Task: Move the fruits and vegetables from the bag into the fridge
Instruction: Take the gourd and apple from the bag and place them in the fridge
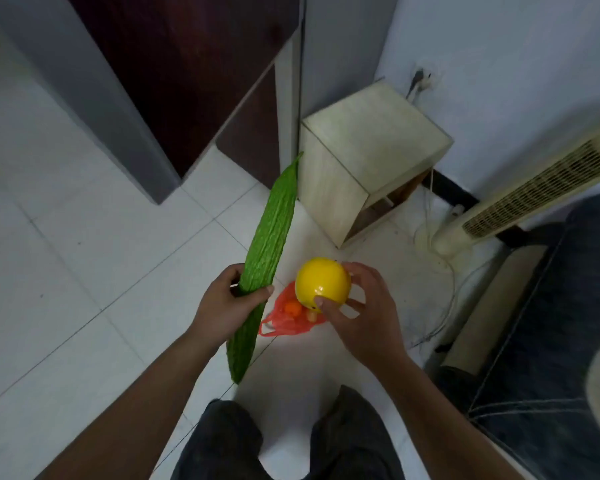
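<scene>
Left hand [230, 299] clasped a long ridged green bitter gourd [262, 258] near its lower third; top-heavy, it might tip. Right hand [355, 306] pinched a glossy yellow round fruit [323, 284] by fingertips above the red plastic bag [291, 318] on the floor, likely to slip.

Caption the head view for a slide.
Left hand holds a bitter gourd, right hand a yellow fruit, above the red bag.
</scene>
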### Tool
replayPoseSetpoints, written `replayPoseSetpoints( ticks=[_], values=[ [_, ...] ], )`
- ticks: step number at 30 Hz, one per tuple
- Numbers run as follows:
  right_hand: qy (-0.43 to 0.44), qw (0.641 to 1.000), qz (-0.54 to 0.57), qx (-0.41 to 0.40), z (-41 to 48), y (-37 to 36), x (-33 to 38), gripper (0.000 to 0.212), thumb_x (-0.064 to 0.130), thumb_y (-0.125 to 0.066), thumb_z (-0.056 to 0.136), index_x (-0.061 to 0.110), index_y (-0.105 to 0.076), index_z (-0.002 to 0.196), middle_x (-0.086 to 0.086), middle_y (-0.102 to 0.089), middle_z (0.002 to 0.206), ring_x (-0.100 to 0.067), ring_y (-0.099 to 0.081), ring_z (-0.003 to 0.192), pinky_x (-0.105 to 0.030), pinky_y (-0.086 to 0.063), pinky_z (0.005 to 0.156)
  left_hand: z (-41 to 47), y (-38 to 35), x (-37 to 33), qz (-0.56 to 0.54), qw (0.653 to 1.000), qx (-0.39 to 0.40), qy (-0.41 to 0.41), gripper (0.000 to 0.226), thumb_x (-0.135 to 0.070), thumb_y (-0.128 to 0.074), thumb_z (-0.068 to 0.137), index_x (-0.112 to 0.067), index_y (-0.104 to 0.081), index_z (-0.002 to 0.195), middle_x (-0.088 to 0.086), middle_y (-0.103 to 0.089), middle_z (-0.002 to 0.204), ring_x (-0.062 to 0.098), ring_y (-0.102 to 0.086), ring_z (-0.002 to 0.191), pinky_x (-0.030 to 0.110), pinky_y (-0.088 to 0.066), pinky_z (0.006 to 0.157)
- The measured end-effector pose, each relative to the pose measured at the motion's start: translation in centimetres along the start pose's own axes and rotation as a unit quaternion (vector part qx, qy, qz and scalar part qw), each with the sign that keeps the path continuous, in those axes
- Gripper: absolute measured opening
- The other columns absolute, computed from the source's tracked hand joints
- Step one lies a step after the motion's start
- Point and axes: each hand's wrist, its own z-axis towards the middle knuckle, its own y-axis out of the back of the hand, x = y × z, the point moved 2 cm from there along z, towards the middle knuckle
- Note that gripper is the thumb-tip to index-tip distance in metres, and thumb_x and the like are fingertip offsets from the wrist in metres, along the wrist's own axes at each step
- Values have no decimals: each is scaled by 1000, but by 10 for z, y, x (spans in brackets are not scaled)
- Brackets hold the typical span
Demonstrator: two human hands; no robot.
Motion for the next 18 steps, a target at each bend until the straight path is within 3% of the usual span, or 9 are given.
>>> replayPoseSetpoints(
  ticks=[5, 8, 12, 18],
  values=[
    [37, 995, 39, 85, -17, 18, 99, 64, 55, -70, 66, 32, -49, 122, 14, -46, 126, -10, -52, 113, -40, -56, 79, -70, 50, -64, -6, 998, -38, -50, 28, -23, -74, 76, -36, -60, 97, -10, -64, 98, -2, -58, 84, 14, -42, 65],
    [69, 986, 59, 137, -23, 10, 135, 62, 54, -72, 66, 35, -49, 121, 17, -46, 127, -12, -54, 113, -42, -55, 82, -99, 81, -70, -27, 995, -77, -53, 32, -24, -75, 75, -41, -59, 97, -6, -62, 104, 1, -58, 87, 16, -43, 67],
    [100, 975, 90, 177, -30, -21, 176, 69, 47, -73, 65, 31, -48, 127, 13, -44, 131, -5, -48, 120, -29, -56, 83, -133, 126, -57, -90, 988, -116, -40, 32, -23, -73, 77, -35, -61, 104, -10, -65, 103, 7, -62, 87, 14, -47, 65],
    [150, 954, 96, 242, -52, -109, 243, 68, 43, -74, 64, 28, -50, 126, 10, -42, 131, -1, -45, 121, -16, -52, 81, -163, 224, -15, -138, 974, -177, -19, 34, -27, -71, 79, -33, -61, 110, -8, -68, 103, 15, -66, 89, 34, -55, 79]
  ],
)
